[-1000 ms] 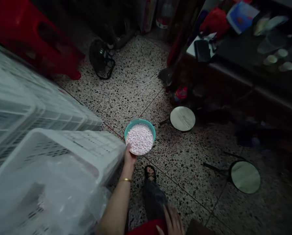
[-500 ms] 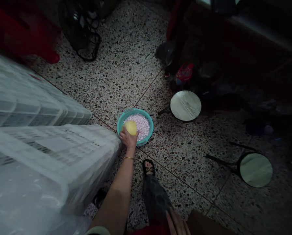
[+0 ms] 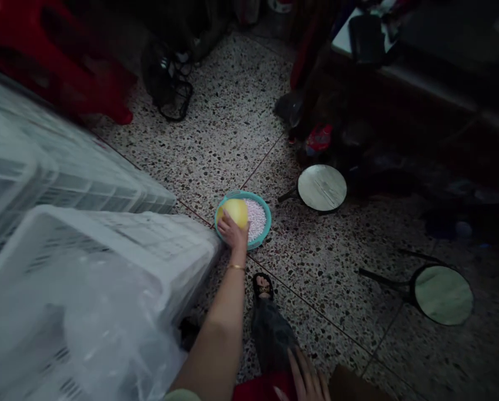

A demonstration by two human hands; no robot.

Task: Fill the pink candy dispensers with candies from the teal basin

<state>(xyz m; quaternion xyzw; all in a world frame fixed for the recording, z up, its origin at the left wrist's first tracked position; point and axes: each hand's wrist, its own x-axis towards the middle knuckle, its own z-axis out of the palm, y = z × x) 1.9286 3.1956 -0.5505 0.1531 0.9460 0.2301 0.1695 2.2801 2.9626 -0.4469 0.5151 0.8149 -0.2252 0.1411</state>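
Observation:
My left hand (image 3: pixel 233 231) reaches down with its fingers closed round the rim of a yellow bowl (image 3: pixel 236 210). The bowl is over the left part of a teal basin (image 3: pixel 267 227) on the floor; I cannot tell whether anything is inside it. Small whitish-pink pellets (image 3: pixel 256 220) fill the bottom of the basin, partly covered by the bowl and hand. Near the bottom edge, my right hand (image 3: pixel 306 376) lies by my thigh with its fingers stretched out and holds nothing.
White plastic crates (image 3: pixel 149 239) stand close on the left, with clear plastic sheeting (image 3: pixel 107 317) in the nearest. Two round, pale-topped things with dark handles, one nearer (image 3: pixel 322 188) and one farther right (image 3: pixel 444 294), are on the speckled floor. A red stool (image 3: pixel 78 72) stands upper left.
The yellow bowl in my left hand has tilted and shows more of its round surface, covering more of the pellets on the left. The whole view has shifted, with things appearing farther right.

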